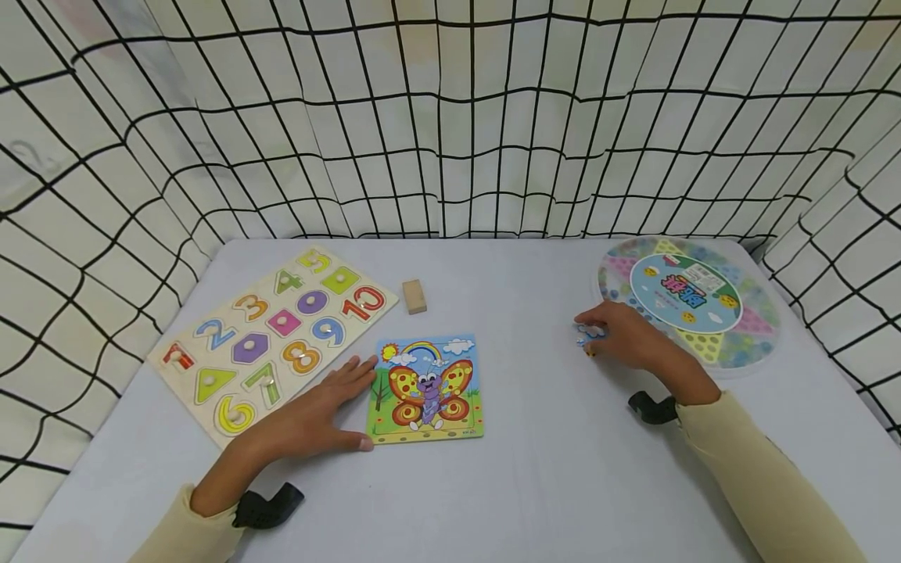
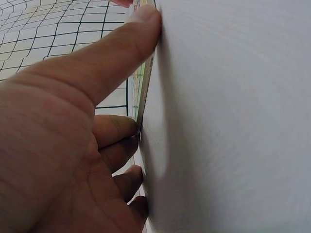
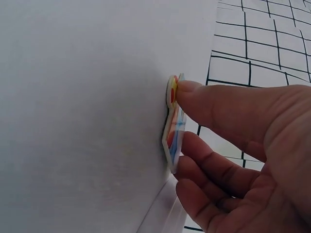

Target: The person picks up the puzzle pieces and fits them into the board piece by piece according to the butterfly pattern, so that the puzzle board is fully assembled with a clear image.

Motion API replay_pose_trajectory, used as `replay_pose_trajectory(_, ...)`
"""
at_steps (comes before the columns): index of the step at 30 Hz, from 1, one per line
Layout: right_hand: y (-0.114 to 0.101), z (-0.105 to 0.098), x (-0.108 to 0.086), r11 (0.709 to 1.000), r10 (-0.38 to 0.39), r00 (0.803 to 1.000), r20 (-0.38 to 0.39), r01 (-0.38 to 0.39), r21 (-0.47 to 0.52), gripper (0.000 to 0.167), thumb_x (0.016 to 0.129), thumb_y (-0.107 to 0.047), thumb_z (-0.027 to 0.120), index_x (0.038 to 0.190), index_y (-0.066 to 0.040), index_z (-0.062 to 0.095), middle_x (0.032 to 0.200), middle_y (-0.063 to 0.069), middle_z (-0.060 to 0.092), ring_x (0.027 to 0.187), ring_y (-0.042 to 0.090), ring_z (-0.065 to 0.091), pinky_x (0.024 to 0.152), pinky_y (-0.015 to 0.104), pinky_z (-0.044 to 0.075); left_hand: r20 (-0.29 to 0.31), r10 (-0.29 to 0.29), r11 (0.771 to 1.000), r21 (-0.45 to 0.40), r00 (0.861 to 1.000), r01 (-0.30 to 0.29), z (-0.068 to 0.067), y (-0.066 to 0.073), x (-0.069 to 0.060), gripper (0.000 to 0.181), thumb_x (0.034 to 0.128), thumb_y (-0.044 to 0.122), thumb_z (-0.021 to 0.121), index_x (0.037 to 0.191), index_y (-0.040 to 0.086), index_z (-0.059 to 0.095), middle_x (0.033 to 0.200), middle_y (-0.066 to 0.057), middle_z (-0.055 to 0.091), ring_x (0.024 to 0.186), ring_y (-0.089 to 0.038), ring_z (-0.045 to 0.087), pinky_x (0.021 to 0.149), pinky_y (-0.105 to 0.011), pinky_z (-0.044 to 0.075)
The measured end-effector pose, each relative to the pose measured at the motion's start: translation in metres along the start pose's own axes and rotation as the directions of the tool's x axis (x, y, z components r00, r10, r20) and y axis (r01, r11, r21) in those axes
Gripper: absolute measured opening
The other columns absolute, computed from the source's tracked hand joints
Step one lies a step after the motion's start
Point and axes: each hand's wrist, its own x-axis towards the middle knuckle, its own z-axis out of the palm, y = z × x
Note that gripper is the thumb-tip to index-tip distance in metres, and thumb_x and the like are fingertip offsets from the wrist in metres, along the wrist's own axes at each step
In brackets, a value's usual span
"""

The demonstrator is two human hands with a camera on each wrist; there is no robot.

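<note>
A square butterfly picture puzzle lies flat on the white table. My left hand rests along its left side, fingers extended, the thumb at the lower left corner; in the left wrist view the thumb and fingertips meet the board's thin edge. Farther right, my right hand pinches a small flat cut-out piece, printed in yellow, red and blue, between thumb and fingers. That piece is at the table surface; whether it touches cannot be told. In the head view the fingers cover part of it.
A wooden number-and-shape peg board lies at the left, partly behind the left hand. Beyond the butterfly puzzle is a small wooden block. A round star-patterned game board sits at the right. Black netting over white cloth surrounds the table's far sides.
</note>
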Motion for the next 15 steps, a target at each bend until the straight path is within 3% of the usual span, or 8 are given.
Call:
replay_pose_trajectory(7,-0.0034,-0.0033,-0.0006,1.000,-0.016,1.000,-0.014,0.016,-0.019,0.041,0.084,-0.004,0.075,0.123,0.003,0.065,0.109,0.016,0.056,0.099,0.031,0.053,0.082,0.044,0.048,-0.004,0.005,1.000,-0.011,1.000,-0.005,-0.0010,0.0017,-0.0007,0.099,0.0762,0.050,0.079,0.153,0.008,0.031,0.161,-0.004,0.018,0.147,-0.032,0.006,0.114,-0.057,0.016)
replay_pose_trajectory(15,-0.0042,-0.0066,-0.0042,1.000,0.021,1.000,0.003,-0.021,0.016,0.037,0.090,-0.001,0.064,0.126,0.006,0.061,0.111,0.018,0.057,0.095,0.031,0.055,0.079,0.043,0.050,-0.003,0.008,1.000,-0.008,1.000,-0.008,-0.0012,0.0019,-0.0009,0.099,0.0767,0.049,0.079,0.152,0.007,0.031,0.161,-0.005,0.019,0.147,-0.032,0.006,0.114,-0.057,0.015)
